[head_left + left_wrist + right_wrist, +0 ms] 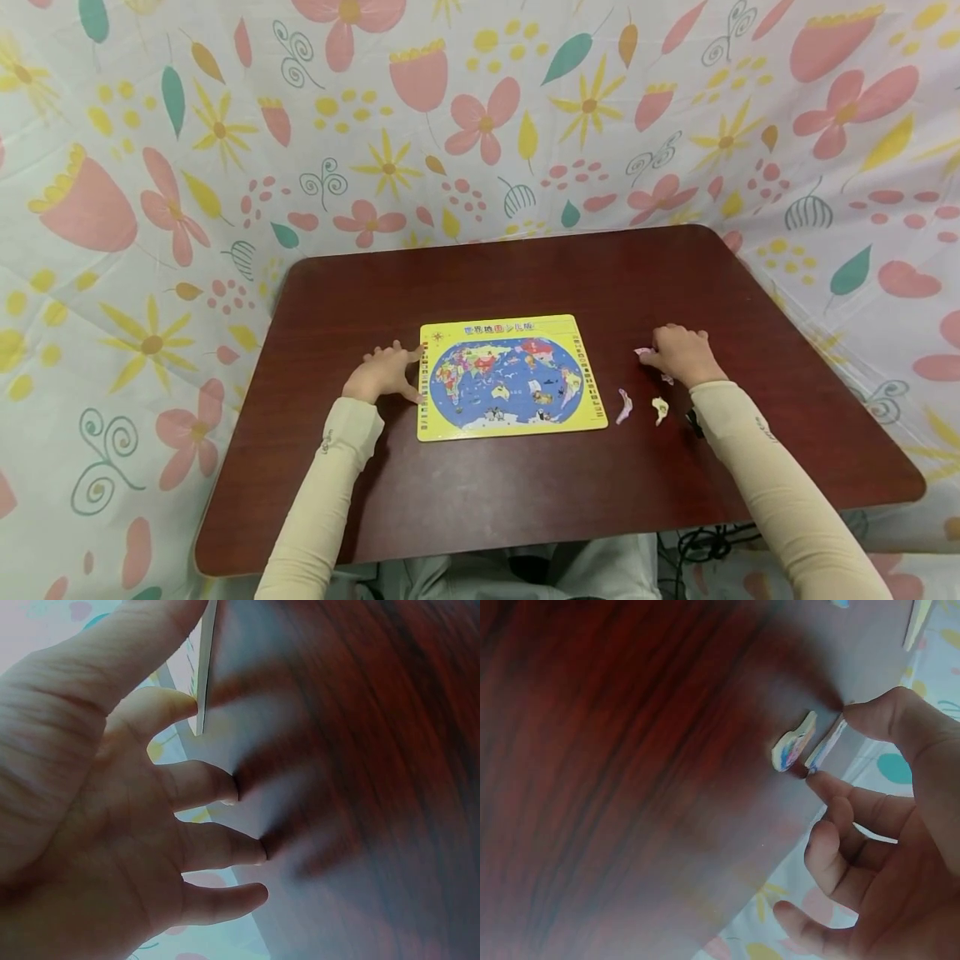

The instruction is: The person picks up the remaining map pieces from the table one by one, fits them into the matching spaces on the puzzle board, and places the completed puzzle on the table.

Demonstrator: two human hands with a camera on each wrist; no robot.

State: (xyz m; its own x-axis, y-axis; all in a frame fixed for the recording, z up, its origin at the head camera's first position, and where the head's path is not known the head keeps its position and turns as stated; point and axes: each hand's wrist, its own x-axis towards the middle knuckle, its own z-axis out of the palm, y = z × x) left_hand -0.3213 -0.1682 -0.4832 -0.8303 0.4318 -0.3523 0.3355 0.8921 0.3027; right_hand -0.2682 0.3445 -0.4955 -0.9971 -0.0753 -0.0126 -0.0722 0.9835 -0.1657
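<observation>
Left hand [382, 372]: spread wide, grips nothing; thumb and index at the left edge of the yellow map board [510, 379], which lies flat on the bench [487, 492] just right of that hand. Head cam gives the board's printed face; left wrist cam gives its pale side edge instead, index fingertip against it, plus the palm and the other three fingers spread apart, which head cam shows only from the back.

Right of the board, on the left hand's far side and the right hand's near-left: lilac piece [624, 406], then cream piece [660, 410], both loose on the bench, apart from each other.

Right hand [684, 354]: narrow, thumb and index pinching a thin piece [826, 746] by its ends. Head cam mostly hides that grip behind the hand; right wrist cam shows it edge-on, plus a pink-blue piece [793, 742] just beside it on the bench, not held. Head cam only catches a bit of that one under the hand.

Count: 2 hands, 1 board, 4 pieces (1 pinched, 3 loose).

Text: board title starts 世界地, remaining characters too blurred. Small print down both side borders, unreadable. Dark lettering on both sleeves [352, 433], can't read. No brand legible.
</observation>
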